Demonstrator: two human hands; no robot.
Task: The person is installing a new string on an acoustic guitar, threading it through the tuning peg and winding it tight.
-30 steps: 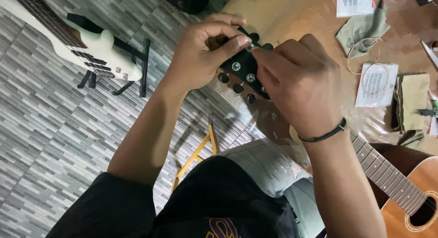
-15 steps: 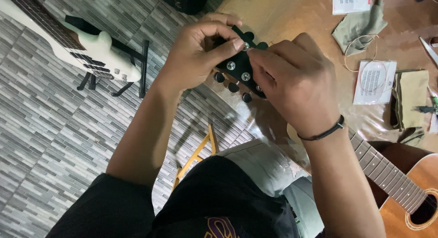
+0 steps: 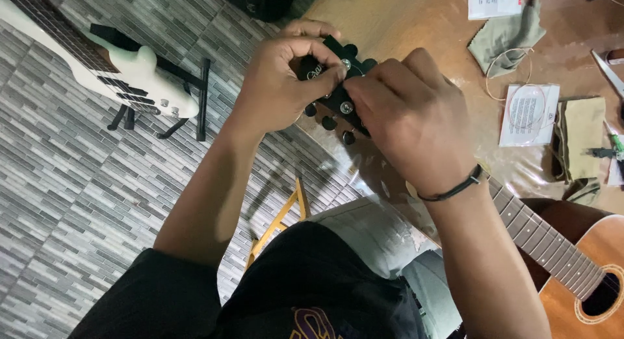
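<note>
- Hands are meeting in the upper middle of the frame, over a black guitar headstock with round black tuning pegs (image 3: 335,98) that is jutting past the edge of a brown wooden tabletop (image 3: 416,20).
- Left hand (image 3: 279,85) is curling round the far end of the headstock, its grip closing on it with thumb and fingertips pinching together near a silver tuning post.
- Right hand (image 3: 409,115), wearing a thin dark bracelet (image 3: 455,186) at the wrist, is lying over the near part of the headstock, fingers bending down onto it; what its fingertips are pinching is hidden, so I cannot tell more than that the grip is pressing on the headstock.
- Fretted neck is running from under the right wrist toward the lower right, joining an orange-brown acoustic guitar body with a round soundhole (image 3: 585,293).
- White electric guitar on a black floor stand (image 3: 130,72) is standing at the upper left, on grey patterned floor tiles (image 3: 65,209).
- Coiled wire string (image 3: 510,66), a white paper string packet (image 3: 528,115) and an olive cloth (image 3: 507,33) are lying on the tabletop at the upper right, well apart from the hands.
</note>
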